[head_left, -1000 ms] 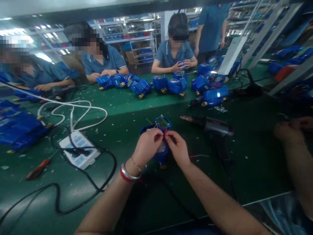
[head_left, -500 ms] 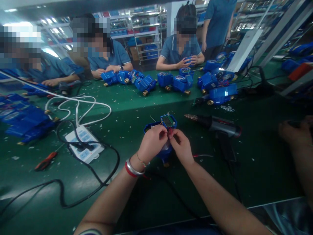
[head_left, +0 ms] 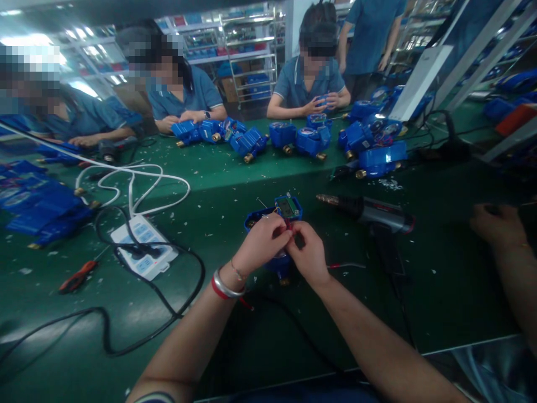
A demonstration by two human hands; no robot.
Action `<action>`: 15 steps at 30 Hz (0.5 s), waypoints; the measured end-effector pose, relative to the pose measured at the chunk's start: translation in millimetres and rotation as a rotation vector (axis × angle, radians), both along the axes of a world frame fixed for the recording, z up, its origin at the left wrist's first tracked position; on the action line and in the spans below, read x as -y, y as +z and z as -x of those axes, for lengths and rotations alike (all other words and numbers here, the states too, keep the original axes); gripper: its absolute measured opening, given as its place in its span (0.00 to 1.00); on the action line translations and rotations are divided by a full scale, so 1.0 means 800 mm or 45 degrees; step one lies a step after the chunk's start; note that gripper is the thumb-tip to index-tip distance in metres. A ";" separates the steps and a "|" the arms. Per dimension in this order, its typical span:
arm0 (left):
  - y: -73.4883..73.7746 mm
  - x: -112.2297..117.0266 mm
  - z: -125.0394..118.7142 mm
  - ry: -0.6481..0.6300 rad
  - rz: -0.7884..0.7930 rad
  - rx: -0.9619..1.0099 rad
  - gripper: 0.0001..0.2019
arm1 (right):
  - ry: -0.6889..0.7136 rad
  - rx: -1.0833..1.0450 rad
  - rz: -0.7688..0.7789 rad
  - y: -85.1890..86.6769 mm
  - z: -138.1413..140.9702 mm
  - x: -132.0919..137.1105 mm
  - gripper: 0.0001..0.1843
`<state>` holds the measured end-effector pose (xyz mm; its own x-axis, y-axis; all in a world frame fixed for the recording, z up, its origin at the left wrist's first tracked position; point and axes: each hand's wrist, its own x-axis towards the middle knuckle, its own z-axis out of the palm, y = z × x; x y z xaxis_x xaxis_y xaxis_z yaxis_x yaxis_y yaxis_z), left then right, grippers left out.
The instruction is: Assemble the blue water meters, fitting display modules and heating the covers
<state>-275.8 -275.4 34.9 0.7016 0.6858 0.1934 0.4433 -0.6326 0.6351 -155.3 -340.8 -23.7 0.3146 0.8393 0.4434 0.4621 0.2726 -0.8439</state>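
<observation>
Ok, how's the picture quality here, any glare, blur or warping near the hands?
Head view: left hand and right hand on the blue meter are dim but fairly sharp; head view, top left: ceiling lights blow out; head view, edges: the green table and shelves bend and smear, fisheye style.

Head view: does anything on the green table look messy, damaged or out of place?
Small white scraps litter the green table. The blue meter under the left hand and right hand is open, its circuit board bare, with a red wire pinched between them. A black cable sprawls around the white power strip.
</observation>
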 end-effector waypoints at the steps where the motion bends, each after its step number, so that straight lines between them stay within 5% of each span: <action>1: 0.000 -0.001 0.000 -0.009 0.002 0.000 0.08 | -0.007 0.017 -0.007 0.001 0.000 0.000 0.05; 15: -0.005 -0.006 0.003 0.148 0.213 0.053 0.09 | 0.011 0.056 -0.028 0.004 -0.005 -0.003 0.05</action>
